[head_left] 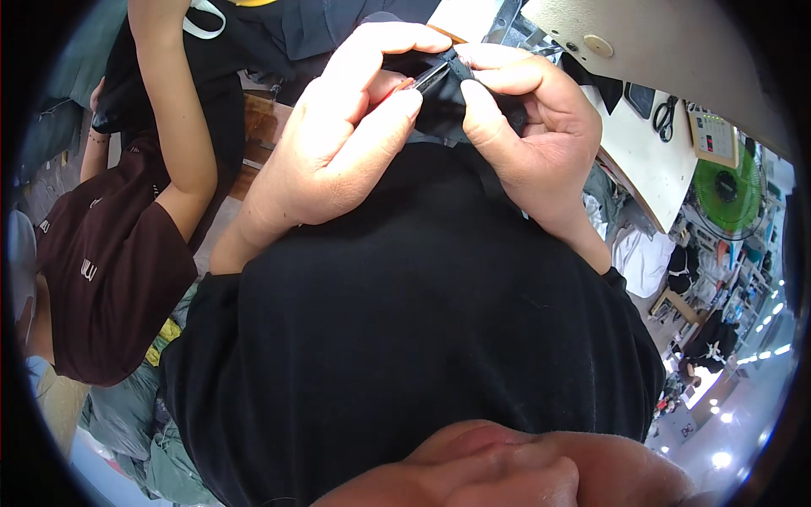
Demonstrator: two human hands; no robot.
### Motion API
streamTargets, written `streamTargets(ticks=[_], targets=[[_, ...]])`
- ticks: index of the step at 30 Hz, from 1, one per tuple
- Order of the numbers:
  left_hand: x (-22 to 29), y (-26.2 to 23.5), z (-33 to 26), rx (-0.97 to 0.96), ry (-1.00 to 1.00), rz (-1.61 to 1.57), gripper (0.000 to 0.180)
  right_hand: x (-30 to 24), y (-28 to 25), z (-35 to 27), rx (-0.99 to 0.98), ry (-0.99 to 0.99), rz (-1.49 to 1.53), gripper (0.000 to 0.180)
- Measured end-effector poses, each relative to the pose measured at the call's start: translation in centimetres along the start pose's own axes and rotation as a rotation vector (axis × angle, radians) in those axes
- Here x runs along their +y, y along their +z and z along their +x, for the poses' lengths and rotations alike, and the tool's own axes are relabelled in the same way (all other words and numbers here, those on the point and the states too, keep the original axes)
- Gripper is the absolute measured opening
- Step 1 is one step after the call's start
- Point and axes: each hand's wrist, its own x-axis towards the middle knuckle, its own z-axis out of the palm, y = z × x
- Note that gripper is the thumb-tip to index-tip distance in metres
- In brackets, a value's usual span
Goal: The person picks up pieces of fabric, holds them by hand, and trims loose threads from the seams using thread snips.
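Both hands are raised close together in front of my black shirt (pixel 422 321). My left hand (pixel 338 135) pinches a small metal tool (pixel 429 78), thin and dark with a reddish part near the thumb. Its tip meets a fold of black fabric (pixel 439 106). My right hand (pixel 528 127) grips that fabric, thumb pressed on its front and forefinger over the top edge. The fabric's lower part merges with my shirt, so its size cannot be told.
A person in a dark maroon shirt (pixel 110 262) sits at the left, one arm (pixel 173 110) reaching up. At the upper right are a pale worktable (pixel 650 160) with black scissors (pixel 665 117), a grey machine body (pixel 676 42) and a green fan (pixel 726 190). White cloth (pixel 644 258) lies below.
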Motion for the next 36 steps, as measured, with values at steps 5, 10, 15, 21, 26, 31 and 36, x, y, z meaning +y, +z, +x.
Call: streamTargets(ticks=[5,10,15,21,26,31,36], targets=[[-0.1,-0.1,-0.1,0.008,0.014,0.027,0.036,0.0,-0.1,0.1,-0.006,-0.049,-0.086,0.012],[-0.2,-0.2,-0.3,0.008,0.056,0.095,0.034,-0.2,0.3,0.0,-0.016,-0.041,-0.112,0.012],[-0.3,0.0,-0.8,0.058,0.053,0.085,0.034,-0.2,0.9,-0.2,-0.022,-0.045,-0.134,0.012],[-1.1,0.0,-1.2,0.078,0.125,0.007,0.026,-0.7,1.3,-0.1,-0.083,-0.149,-0.273,0.013],[-1.0,-0.1,-1.4,0.100,0.069,-0.033,0.025,-0.7,1.4,-0.6,-0.102,-0.118,-0.181,0.014],[1.5,-1.3,-0.6,0.085,-0.149,-0.245,0.032,-0.2,1.2,-0.6,0.019,-0.065,0.016,0.015],[0.5,-1.1,0.1,-0.024,0.026,0.187,0.017,0.1,1.1,-0.5,-0.136,-0.135,-0.109,0.012]])
